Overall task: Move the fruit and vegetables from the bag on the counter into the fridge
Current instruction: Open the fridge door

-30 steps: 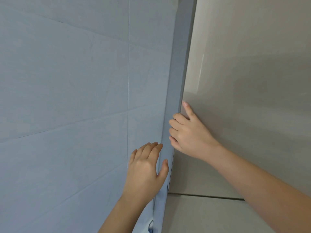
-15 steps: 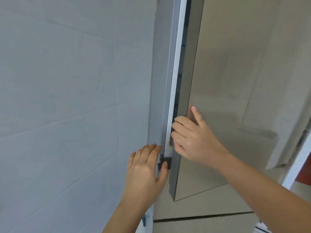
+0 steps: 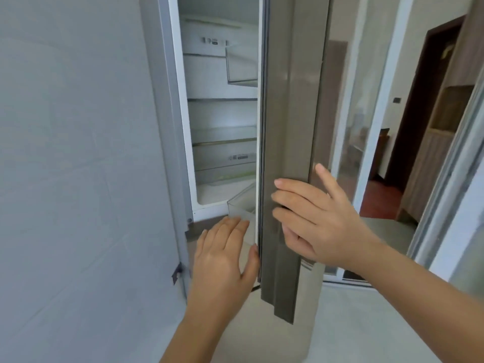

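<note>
The fridge (image 3: 222, 113) stands partly open, with white shelves and clear drawers showing inside. Its grey steel door (image 3: 288, 127) is swung out toward me, edge on. My right hand (image 3: 317, 218) grips the door's edge, fingers curled over the front side and thumb on the outer face. My left hand (image 3: 222, 255) is flat with fingers apart, holding nothing, its thumb touching the door's inner seal just below a clear door bin (image 3: 242, 208). No bag, fruit or vegetables are in view.
A grey tiled wall (image 3: 78, 166) fills the left, tight against the fridge side. Right of the door is a glass sliding door (image 3: 366, 127) with a dark wooden doorway (image 3: 424, 106) beyond. Pale floor tiles (image 3: 353, 323) lie below.
The fridge door has swung from shut to well open, pulled by my right hand. The inside of the fridge has come into view. My left hand stays low by the door's inner edge.
</note>
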`<state>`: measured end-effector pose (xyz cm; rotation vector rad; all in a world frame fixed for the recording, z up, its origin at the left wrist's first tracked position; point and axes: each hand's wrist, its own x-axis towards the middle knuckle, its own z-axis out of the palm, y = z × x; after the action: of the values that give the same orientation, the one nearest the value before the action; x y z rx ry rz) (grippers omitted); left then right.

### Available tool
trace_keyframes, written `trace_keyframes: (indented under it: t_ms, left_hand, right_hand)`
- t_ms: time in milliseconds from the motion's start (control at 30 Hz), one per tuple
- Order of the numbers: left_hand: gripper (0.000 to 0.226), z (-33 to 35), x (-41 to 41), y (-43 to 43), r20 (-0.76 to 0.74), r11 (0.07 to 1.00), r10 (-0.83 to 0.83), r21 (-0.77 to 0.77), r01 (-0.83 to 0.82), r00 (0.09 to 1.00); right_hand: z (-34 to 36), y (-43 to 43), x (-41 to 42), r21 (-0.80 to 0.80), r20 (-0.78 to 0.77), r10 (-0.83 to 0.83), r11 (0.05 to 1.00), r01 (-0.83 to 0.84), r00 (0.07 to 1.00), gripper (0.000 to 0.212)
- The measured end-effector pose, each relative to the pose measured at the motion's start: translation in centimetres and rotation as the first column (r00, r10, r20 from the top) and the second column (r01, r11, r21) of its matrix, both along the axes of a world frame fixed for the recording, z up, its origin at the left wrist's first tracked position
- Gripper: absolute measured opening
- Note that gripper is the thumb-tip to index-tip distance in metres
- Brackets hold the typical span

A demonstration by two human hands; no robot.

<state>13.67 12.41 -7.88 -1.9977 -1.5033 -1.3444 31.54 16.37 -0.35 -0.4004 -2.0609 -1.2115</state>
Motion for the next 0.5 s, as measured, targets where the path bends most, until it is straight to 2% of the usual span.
trace_keyframes:
  t_ms: [133, 267, 500]
  left_hand:
    - [0.043, 0.5, 2.7, -0.1, -0.019, 0.995, -0.095, 0.011, 0.096, 0.995]
    - [0.043, 0.6, 5.2, 0.0, -0.104, 0.988, -0.153, -0.010, 0.153, 0.983]
    - [0.041, 0.0, 10.3, 0.3, -0.094, 0.945, -0.323, 0.029, 0.327, 0.942]
  right_hand:
    - [-0.4, -2.0, 3.7, -0.022, -0.029, -0.056, 0.998, 0.055, 0.998, 0.010]
    - [-0.8, -3.8, 7.2, -0.036, -0.068, -0.111, 0.993, 0.109, 0.991, 0.008]
    - [-2.2, -6.7, 13.8, -0.069, -0.161, -0.281, 0.959, 0.273, 0.946, 0.014]
